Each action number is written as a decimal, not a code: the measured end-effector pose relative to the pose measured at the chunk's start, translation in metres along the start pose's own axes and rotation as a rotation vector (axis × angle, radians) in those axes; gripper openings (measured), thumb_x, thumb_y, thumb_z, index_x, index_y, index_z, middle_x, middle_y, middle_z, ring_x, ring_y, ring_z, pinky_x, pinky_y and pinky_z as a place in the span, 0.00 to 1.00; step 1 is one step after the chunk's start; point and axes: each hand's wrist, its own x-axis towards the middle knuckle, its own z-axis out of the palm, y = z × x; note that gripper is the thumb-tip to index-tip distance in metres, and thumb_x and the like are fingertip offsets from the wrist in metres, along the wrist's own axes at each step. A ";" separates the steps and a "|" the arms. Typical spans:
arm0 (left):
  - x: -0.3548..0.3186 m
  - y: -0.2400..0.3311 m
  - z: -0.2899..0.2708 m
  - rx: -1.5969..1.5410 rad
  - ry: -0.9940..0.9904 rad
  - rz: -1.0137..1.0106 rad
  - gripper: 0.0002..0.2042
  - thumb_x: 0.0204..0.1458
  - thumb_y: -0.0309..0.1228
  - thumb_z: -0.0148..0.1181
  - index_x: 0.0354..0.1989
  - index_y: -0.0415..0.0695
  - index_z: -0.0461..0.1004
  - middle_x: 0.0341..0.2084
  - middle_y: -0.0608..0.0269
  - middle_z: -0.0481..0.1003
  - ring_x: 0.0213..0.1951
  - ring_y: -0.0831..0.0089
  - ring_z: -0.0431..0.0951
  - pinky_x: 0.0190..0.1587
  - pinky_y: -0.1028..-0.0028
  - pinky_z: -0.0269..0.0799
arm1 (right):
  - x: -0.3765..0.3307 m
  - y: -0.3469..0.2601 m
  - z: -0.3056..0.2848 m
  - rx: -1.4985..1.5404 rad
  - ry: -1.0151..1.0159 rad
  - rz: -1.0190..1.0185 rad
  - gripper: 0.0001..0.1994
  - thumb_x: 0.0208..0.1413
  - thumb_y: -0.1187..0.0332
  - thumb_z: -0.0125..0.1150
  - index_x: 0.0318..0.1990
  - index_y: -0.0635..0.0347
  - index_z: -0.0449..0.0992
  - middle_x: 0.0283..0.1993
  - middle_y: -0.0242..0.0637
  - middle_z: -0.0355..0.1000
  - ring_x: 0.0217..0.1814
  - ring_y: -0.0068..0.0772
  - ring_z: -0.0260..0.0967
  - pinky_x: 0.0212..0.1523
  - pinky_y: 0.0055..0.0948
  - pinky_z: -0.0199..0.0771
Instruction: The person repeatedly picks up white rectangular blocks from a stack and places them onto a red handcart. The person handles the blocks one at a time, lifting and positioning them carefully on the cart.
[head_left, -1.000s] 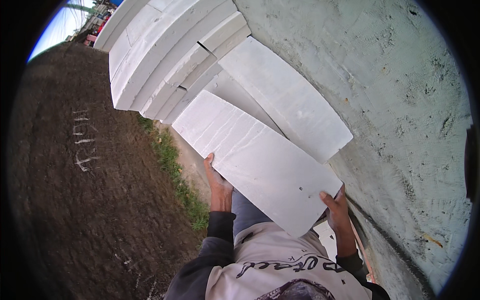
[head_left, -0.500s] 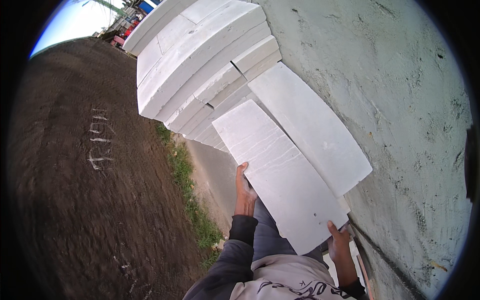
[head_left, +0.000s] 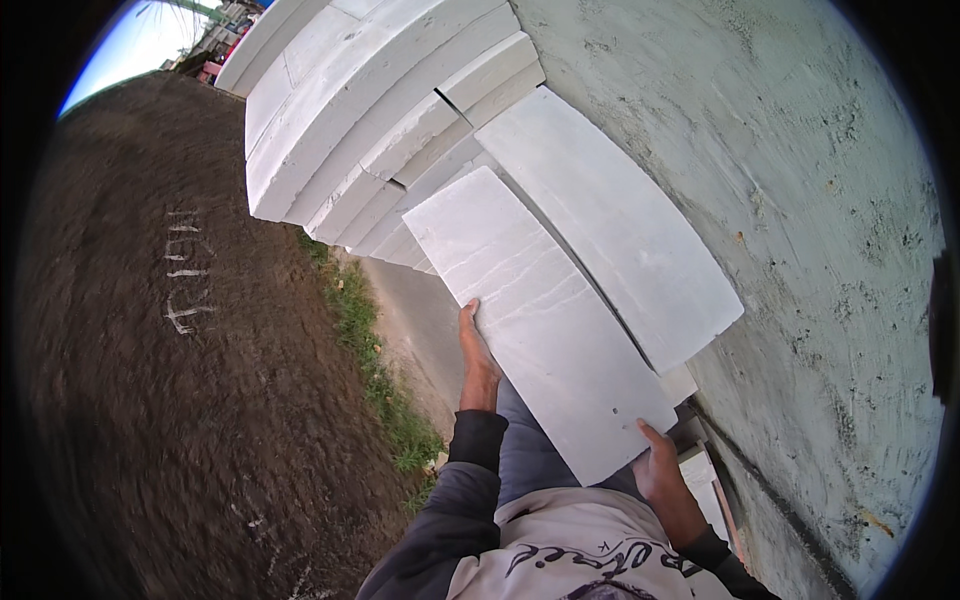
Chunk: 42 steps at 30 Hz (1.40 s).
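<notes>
the left hand (head_left: pixel 477 345) is part-curled at the left long edge of a white block (head_left: pixel 545 330), the right hand (head_left: pixel 658 465) gripping its near right corner, thumb uppermost; their other fingers are mostly hidden. the block slants above the lap, flat and chalky, with pale wavy streaks and a small dark pit. dark lettering marks the pale shirt (head_left: pixel 545 535). a second block (head_left: pixel 610 230) lies alongside; whitish strokes like characters mark the brown surface (head_left: pixel 110 380) leftward.
</notes>
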 end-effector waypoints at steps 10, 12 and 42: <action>0.053 -0.005 0.002 -0.059 -0.049 0.039 0.41 0.62 0.62 0.48 0.73 0.41 0.56 0.66 0.48 0.65 0.65 0.53 0.69 0.66 0.57 0.67 | 0.026 -0.019 0.027 -0.149 -0.017 0.165 0.32 0.63 0.61 0.62 0.70 0.58 0.58 0.70 0.43 0.60 0.73 0.51 0.58 0.68 0.68 0.59; 0.080 -0.003 -0.010 -0.030 -0.128 0.106 0.43 0.62 0.65 0.46 0.75 0.41 0.53 0.69 0.48 0.62 0.68 0.53 0.65 0.68 0.57 0.64 | 0.029 -0.022 0.047 -0.210 -0.018 0.180 0.32 0.61 0.62 0.64 0.70 0.58 0.58 0.69 0.43 0.62 0.73 0.51 0.58 0.68 0.67 0.59; -0.066 -0.091 0.005 0.093 0.037 -0.125 0.43 0.64 0.68 0.24 0.78 0.48 0.46 0.76 0.51 0.48 0.75 0.50 0.51 0.74 0.52 0.51 | 0.063 0.024 0.003 -1.351 -0.124 -0.428 0.28 0.49 0.72 0.58 0.59 0.78 0.67 0.42 0.54 0.77 0.45 0.48 0.76 0.48 0.42 0.75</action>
